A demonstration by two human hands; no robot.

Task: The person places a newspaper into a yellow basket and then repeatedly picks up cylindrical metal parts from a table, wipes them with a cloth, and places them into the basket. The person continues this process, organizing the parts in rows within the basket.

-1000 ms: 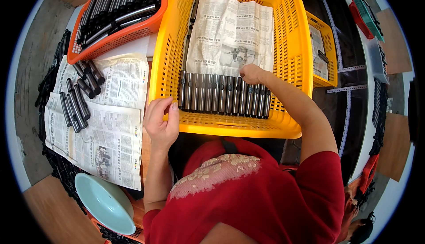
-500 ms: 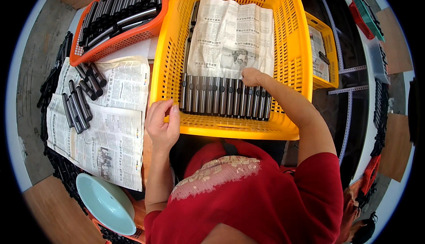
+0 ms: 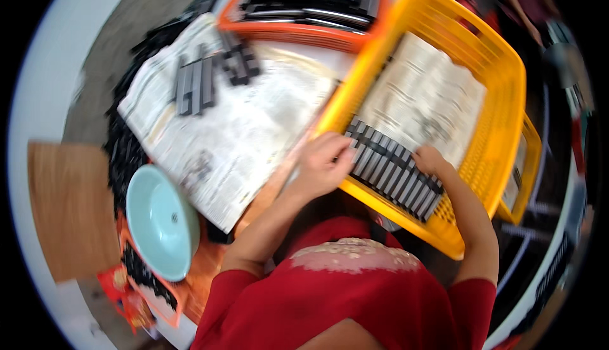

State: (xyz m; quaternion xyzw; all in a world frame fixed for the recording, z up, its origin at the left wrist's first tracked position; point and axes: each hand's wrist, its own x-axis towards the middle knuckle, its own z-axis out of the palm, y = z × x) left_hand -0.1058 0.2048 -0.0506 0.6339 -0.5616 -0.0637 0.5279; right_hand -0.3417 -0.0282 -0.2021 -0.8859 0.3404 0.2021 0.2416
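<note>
My left hand (image 3: 325,165) is closed, fingers curled, at the near left corner of the yellow plastic basket (image 3: 501,213); whether it grips the rim cannot be made out. Inside the basket, my right hand (image 3: 430,161) is closed at the newspaper's near edge, above a row of dark metal cylinders (image 3: 390,169). Anything within those fingers is hidden. The newspaper sheet (image 3: 422,86) covers much of the basket beyond the row. The cylinders lie side by side along the near wall, each with a black band. Motion blurs the view.
Beside the basket, spread newspapers (image 3: 254,134) carry several loose dark cylinders (image 3: 195,83). An orange basket (image 3: 298,34) full of cylinders stands at the back. A pale blue basin (image 3: 158,223) sits at the near left, and a second yellow basket (image 3: 530,153) at the right.
The view has swung left, so the baskets and newspapers appear turned and shifted right. Both hands stay at about the same places on the yellow basket and cylinder row.
</note>
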